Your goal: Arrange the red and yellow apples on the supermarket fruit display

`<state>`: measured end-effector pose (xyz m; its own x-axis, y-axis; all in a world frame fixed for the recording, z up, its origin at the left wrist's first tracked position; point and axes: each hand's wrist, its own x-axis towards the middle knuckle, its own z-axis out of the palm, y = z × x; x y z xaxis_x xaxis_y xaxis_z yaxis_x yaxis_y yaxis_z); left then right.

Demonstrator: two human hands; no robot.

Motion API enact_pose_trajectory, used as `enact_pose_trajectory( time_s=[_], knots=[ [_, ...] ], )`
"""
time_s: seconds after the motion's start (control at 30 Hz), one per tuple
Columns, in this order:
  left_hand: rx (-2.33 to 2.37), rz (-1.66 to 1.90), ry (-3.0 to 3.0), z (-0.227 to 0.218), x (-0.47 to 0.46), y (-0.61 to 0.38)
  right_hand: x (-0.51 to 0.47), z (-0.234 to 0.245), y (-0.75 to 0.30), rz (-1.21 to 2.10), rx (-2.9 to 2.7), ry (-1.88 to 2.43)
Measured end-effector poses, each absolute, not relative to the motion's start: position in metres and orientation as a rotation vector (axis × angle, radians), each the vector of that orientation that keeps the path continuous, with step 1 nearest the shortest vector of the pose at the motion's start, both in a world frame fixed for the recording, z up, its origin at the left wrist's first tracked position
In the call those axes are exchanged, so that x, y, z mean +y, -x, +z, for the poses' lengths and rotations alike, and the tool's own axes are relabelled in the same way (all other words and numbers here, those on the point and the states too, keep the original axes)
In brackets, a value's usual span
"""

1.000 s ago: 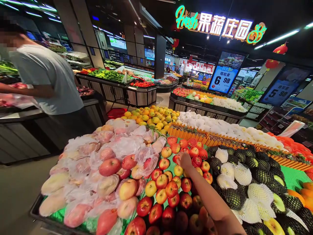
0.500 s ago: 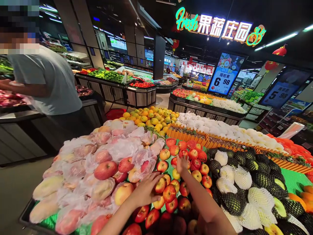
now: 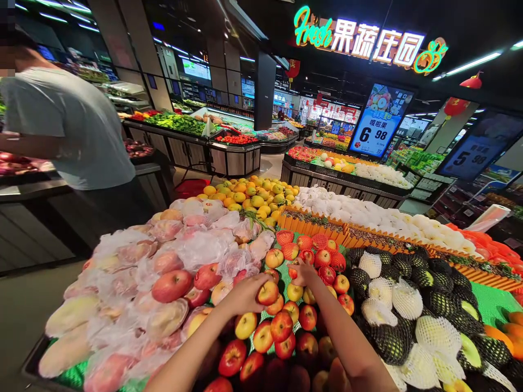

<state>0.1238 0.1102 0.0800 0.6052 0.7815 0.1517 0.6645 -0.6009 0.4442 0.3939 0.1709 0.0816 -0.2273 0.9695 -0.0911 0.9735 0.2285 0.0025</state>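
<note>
A yellow-red apple [image 3: 267, 292] is grasped in the grip of the left hand [image 3: 245, 295], on top of the loose apple pile [image 3: 281, 326] in the middle of the counter [image 3: 29, 365]. Further back in the same pile, a small red apple [image 3: 292, 271] is covered by the fingers of the right hand [image 3: 305, 272]; whether that grip is clenched cannot be told. Bagged fruit [image 3: 171, 256] is heaped just left, netted fruit [image 3: 408, 305] just right. A person in a grey shirt [image 3: 69, 125] is seen at another stand.

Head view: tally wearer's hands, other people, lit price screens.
Hands: 2, left hand gripping an apple, right hand
Other people: 1, person in grey shirt
Price screens: 2, 6.98 screen and 5.98 screen
Total: 5
</note>
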Motion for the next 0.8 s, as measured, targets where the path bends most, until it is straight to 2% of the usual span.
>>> enact_pose_trajectory(
  time_s=[0.17, 0.5, 0.8],
  knots=[
    [1.284, 0.672, -2.444, 0.078, 0.138, -0.163, 0.166, 0.07, -0.391, -0.005, 2.438, -2.033],
    [1.062, 0.212, -2.679, 0.073, 0.164, -0.198, 0.163, 0.039, -0.408, 0.046, 2.633, -2.019],
    [1.322, -0.009, -2.73, 0.075, 0.182, -0.188, 0.134, 0.041, -0.4, 0.057, 3.017, -1.852]
  ],
)
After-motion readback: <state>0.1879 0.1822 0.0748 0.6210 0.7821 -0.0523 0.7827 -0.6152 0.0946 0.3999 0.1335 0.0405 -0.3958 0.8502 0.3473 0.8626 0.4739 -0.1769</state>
